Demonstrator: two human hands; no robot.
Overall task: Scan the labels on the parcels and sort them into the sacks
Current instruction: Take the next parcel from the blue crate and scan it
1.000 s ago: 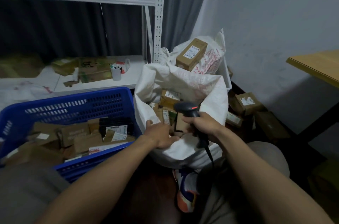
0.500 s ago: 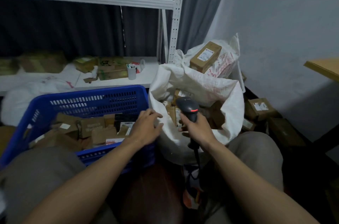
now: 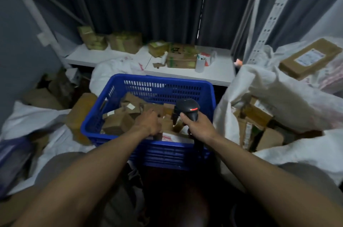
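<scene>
Before white shelving [image 3: 219, 73], blue crate [image 3: 167, 82] of parcels [image 3: 115, 123] between sacks [image 3: 269, 85].

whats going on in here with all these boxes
A seated person is working over a blue plastic crate full of small brown cardboard parcels. Their right hand grips a black handheld barcode scanner, its red light on, above the crate. Their left hand reaches in among the parcels; whether it grips one is unclear. An open white woven sack on the right holds several parcels.
</scene>
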